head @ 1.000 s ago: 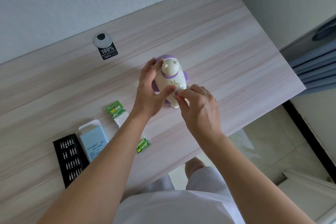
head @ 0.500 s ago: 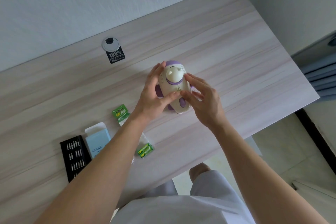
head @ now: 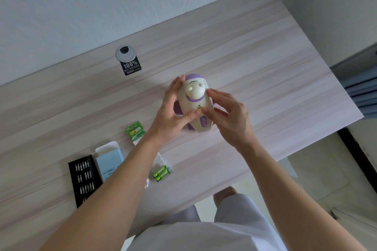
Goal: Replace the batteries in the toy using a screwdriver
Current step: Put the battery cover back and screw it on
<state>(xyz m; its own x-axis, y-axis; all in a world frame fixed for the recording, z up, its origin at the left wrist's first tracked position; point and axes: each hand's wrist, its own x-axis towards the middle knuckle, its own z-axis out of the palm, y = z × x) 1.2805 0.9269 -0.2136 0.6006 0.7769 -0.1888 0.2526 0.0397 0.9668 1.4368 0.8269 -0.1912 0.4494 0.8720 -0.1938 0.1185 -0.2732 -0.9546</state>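
Note:
A cream and purple toy (head: pixel 194 100) lies on its front on the wooden table (head: pixel 265 67), its underside facing up. My left hand (head: pixel 173 114) grips the toy's left side, thumb pressed on the cream shell near a small latch. My right hand (head: pixel 228 116) holds the right side, index finger along the upper edge and thumb tip at the same latch. Two green batteries (head: pixel 162 173) in clear wrap lie near the front edge. No screwdriver handle shows in view.
A black tray of screwdriver bits (head: pixel 84 179) and a pale blue box (head: pixel 110 159) sit at the front left. A green battery card (head: pixel 135 131) lies behind my left forearm. A round cable grommet (head: pixel 125 53) with a black sticker sits at the back.
My right hand has shifted from pinching at the toy's lower edge to spanning its right side. The toy has turned slightly, showing more of its underside.

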